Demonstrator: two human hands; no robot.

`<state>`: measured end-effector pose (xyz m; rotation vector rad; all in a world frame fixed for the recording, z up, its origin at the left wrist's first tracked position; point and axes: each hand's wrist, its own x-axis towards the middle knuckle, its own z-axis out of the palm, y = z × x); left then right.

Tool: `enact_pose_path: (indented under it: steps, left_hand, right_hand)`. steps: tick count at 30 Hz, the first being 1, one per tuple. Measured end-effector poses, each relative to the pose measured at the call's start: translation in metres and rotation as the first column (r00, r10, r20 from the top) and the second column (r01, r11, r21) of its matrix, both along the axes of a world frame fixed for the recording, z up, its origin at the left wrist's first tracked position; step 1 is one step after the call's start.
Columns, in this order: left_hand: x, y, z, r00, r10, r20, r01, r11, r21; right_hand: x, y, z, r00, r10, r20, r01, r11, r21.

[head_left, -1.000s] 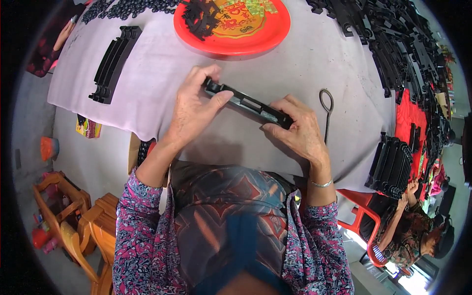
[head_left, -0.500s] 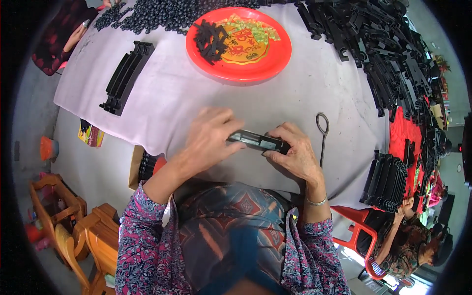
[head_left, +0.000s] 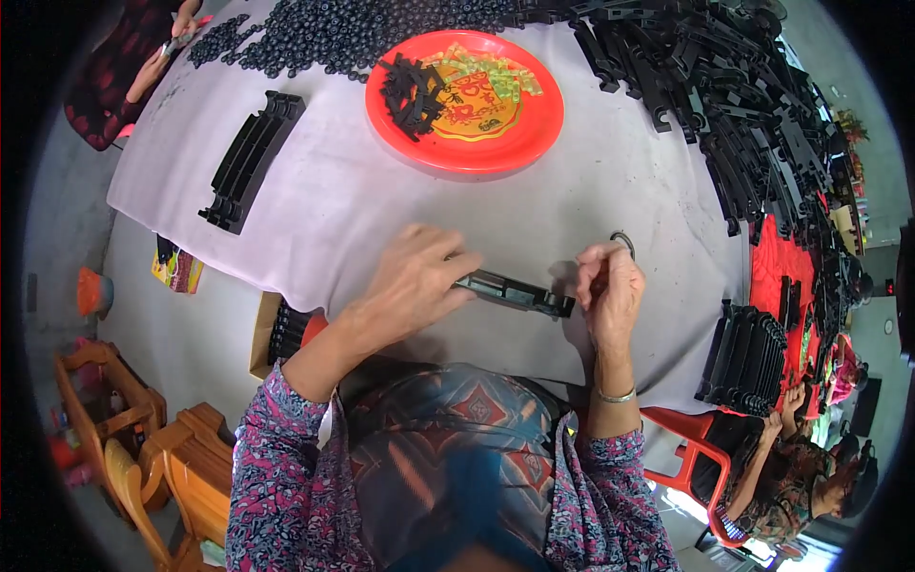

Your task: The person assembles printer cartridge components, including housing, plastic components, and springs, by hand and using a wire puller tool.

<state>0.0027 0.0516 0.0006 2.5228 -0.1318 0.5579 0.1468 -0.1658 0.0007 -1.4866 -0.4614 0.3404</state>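
Observation:
My left hand [head_left: 416, 279] grips the left end of a long black plastic part [head_left: 515, 293] lying on the grey cloth at the table's near edge. My right hand [head_left: 608, 291] is closed around a thin metal hook tool [head_left: 623, 239], whose ring end shows just above the fingers, and sits against the right end of the black part. A red round plate [head_left: 534, 129] further back holds small black pieces [head_left: 412, 92] and green pieces [head_left: 484, 70].
A stack of black parts [head_left: 250, 158] lies at the left of the table [head_left: 334, 210], a second stack [head_left: 753, 358] at the right edge. A large heap of black strips [head_left: 734, 114] fills the far right, small black rings [head_left: 324, 33] the back. Other people's hands show at far left [head_left: 152, 67] and lower right [head_left: 789, 400].
The view shifted so the table appears lower. My right hand let go of the part's end and closed on the hook tool that lay on the cloth. My left hand stayed on the part.

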Motion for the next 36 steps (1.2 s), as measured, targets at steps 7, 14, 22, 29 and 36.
enact_pose_path:
  steps: [7, 14, 22, 29, 36]
  left_hand:
    - [0.002, 0.000, 0.006, 0.999, -0.030, -0.012, 0.030, 1.000, -0.009]
    - [0.005, 0.002, -0.002, 0.998, -0.050, 0.043, 0.051, 0.999, -0.018]
    - [0.005, 0.001, -0.007, 0.996, -0.070, 0.056, 0.073, 0.996, -0.053]
    - [0.005, 0.002, -0.006, 0.997, -0.059, 0.042, 0.061, 0.997, -0.038]
    - [0.005, -0.001, -0.008, 0.997, -0.051, 0.055, 0.053, 0.998, -0.036]
  right_hand:
    - [0.011, -0.007, -0.003, 0.985, -0.171, -0.033, 0.172, 0.985, 0.027]
    - [0.013, 0.001, -0.002, 0.986, -0.102, -0.135, 0.082, 0.985, -0.150]
    - [0.020, 0.001, -0.006, 0.995, -0.060, -0.077, 0.045, 0.980, -0.193]
    - [0.024, 0.000, -0.009, 0.997, -0.072, -0.019, 0.066, 0.972, -0.224]
    - [0.018, -0.001, -0.006, 0.988, -0.144, 0.053, 0.151, 0.975, -0.161]
